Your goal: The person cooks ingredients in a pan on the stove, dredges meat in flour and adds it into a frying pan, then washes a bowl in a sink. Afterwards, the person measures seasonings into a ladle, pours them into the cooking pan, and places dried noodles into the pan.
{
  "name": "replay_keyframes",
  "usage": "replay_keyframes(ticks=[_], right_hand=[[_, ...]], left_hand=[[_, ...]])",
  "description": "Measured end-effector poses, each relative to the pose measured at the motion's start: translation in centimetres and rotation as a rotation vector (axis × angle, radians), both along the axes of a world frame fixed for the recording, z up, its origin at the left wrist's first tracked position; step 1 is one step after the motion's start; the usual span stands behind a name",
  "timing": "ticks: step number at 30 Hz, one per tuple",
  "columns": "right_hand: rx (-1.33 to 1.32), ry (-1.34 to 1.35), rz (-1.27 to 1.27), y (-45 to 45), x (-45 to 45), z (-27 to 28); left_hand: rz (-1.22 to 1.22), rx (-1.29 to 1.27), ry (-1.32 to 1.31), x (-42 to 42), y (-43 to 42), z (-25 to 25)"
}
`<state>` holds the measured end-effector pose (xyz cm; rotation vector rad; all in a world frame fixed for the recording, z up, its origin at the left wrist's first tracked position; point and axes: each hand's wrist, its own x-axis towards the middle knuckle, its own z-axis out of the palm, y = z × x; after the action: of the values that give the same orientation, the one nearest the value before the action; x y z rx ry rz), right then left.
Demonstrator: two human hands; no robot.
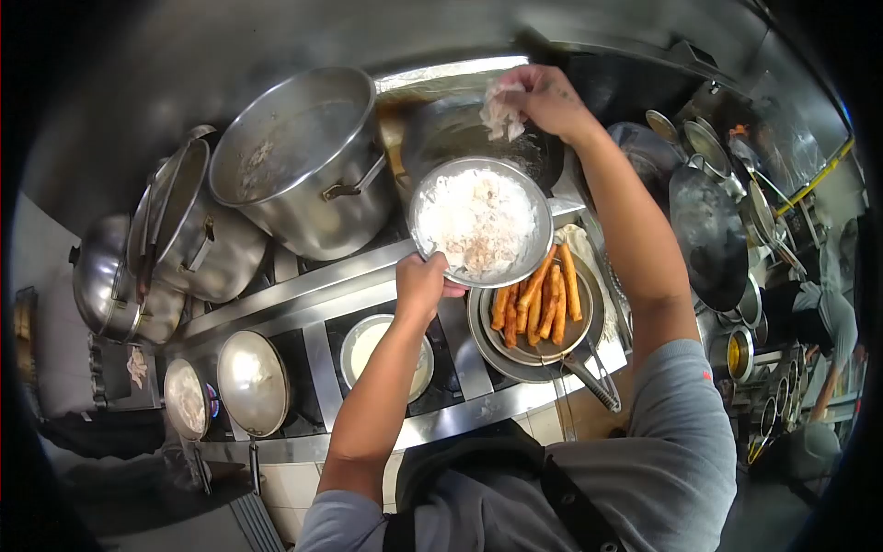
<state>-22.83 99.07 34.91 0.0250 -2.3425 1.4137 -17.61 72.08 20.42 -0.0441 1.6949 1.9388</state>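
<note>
Pinches a pale, floury piece (503, 110) between the fingertips of the right hand (544, 97), over the wok (446, 131) beyond the bowl (539, 225); cannot tell its kind. Clamps the left hand (425, 289) on the bowl's near-left rim, with loose flour (467, 210) inside. Calls for a light pinch, to spare the coating, and a firm, level grip, to avoid spilling onto the golden rolls (536, 308) in the pan (575, 333) just nearer than the bowl. Best, too, to avoid knocking the big pot (322, 221) left of the bowl.

The bowl (541, 219) is smooth, shiny metal.
</note>
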Motion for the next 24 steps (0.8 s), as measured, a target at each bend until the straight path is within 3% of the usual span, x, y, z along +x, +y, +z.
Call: replay_keyframes(ticks=[7, 9, 11, 13, 18, 22, 24], right_hand=[[0.174, 0.063, -0.178, 5.1, -3.2, 2.2], [0.118, -0.019, -0.173, 6.7, -4.0, -0.5], [0.445, -0.026, -0.257, 9.1, -5.7, -5.1], [0.581, -0.089, -0.322, 9.4, -5.4, -8.6], [0.716, -0.419, -0.357, 12.6, -7.8, -18.7], [0.735, -0.360, -0.435, 11.7, -7.9, -18.4], [0.694, -0.122, -0.422, 11.9, -8.9, -17.1]], left_hand=[[0.025, -0.027, -0.016, 0.3, 0.5, -0.2], [0.037, -0.005, -0.020, 1.5, -1.0, -0.9], [0.123, -0.019, -0.035, 3.0, -2.9, -0.8], [0.160, -0.038, -0.041, 4.3, -4.9, -1.1], [0.211, -0.046, -0.067, 6.7, -9.6, -2.3], [0.253, -0.041, -0.040, 8.0, -11.0, -1.7], [0.231, -0.054, -0.038, 8.4, -12.2, -2.5]])
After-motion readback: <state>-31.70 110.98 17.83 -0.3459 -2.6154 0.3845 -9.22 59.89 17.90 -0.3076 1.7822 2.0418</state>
